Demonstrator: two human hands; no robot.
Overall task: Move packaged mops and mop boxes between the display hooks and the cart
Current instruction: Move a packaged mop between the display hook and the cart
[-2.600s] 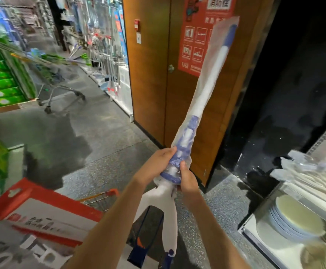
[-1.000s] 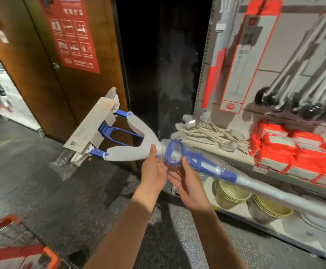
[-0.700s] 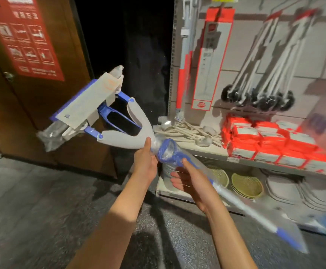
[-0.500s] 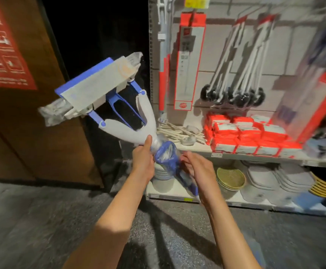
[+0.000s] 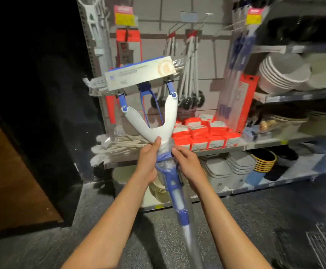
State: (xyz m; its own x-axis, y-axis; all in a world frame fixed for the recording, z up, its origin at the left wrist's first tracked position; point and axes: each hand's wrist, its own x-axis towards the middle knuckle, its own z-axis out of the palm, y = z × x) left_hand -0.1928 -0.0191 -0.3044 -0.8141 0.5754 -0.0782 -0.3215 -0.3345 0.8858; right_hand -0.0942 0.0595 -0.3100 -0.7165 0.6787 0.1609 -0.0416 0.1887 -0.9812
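I have swung the packaged mop (image 5: 152,121) from level to upright, head at twelve o'clock before the display hooks (image 5: 192,33), my left hand (image 5: 148,160) gripping its neck and my right hand (image 5: 187,164) pinching the wrap, so hanging comes next.

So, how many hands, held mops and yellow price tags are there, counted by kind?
Hands: 2, the left hand and the right hand
Held mop: 1
Yellow price tags: 2
Total: 5
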